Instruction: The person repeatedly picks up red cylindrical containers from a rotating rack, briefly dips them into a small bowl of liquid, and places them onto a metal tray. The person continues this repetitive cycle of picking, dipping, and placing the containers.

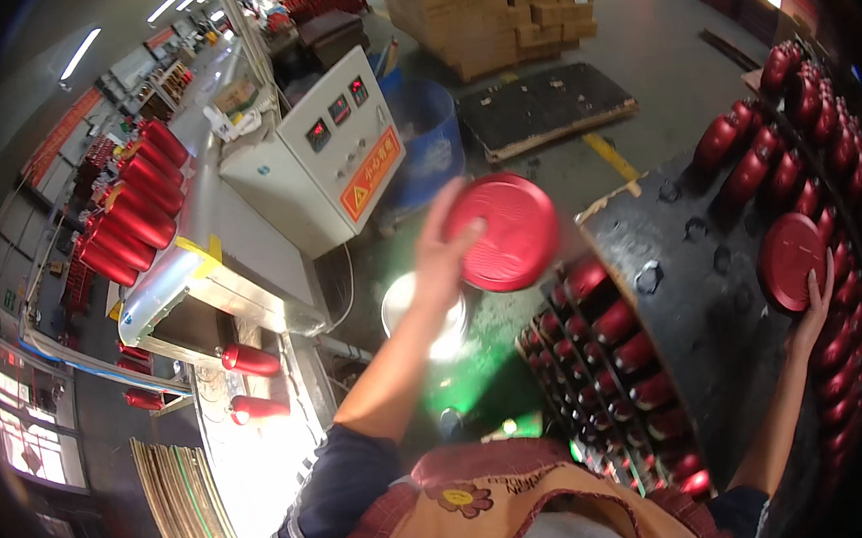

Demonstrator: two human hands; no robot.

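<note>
Head view: at centre, the left hand (pixel 445 253) holds a red disc (pixel 514 238), thumb on its face, other fingers mostly hidden. At right, the right hand (pixel 812 314) has its fingers part-curled on a second disc (pixel 788 256), before red bottles (pixel 749 169).

Control box (pixel 337 141) left, board (pixel 674 312) right
The left hand (pixel 447 248) holds a disc (pixel 514 238) between them; the right hand (pixel 814 307) holds another disc (pixel 788 256) near cylinders (pixel 749 175) on the board. A tub (pixel 436 149) stands beside the box, cartons (pixel 494 20) far behind.
</note>
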